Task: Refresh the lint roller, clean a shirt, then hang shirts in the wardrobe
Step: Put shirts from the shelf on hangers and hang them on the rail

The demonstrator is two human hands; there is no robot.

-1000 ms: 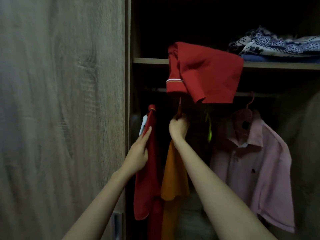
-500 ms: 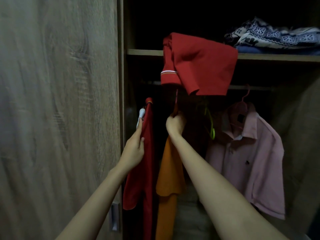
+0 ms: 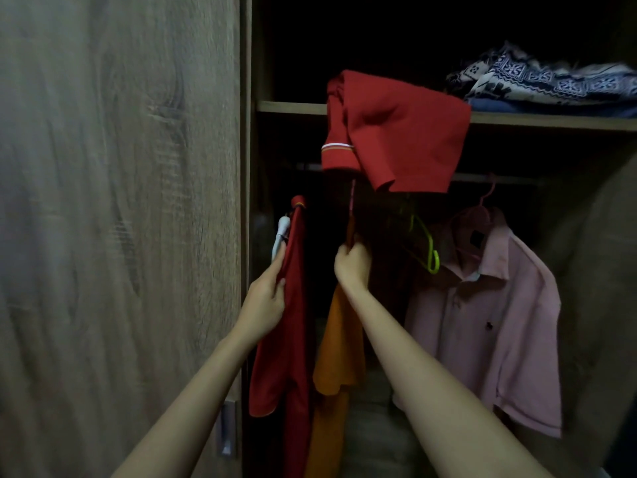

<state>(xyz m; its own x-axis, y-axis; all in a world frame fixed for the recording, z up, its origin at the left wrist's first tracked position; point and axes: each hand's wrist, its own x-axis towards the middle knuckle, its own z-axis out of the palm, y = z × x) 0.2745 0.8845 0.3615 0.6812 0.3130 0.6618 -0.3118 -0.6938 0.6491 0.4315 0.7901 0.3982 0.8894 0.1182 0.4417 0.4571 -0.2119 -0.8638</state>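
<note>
Inside the open wardrobe, my left hand grips the edge of a dark red shirt that hangs on a white hanger at the far left. My right hand is closed around the top of an orange shirt on its hanger, whose thin neck rises toward the rail. A pink shirt hangs to the right on a pink hanger. Another red shirt droops from the shelf and hides the rail above my right hand.
The wooden wardrobe door fills the left, with a metal handle low on its edge. An empty yellow-green hanger dangles between the orange and pink shirts. Folded patterned cloth lies on the shelf at the upper right.
My left hand has gone from flat against the dark red shirt to closed on its edge. My right hand keeps hold of the orange shirt's hanger, barely shifted.
</note>
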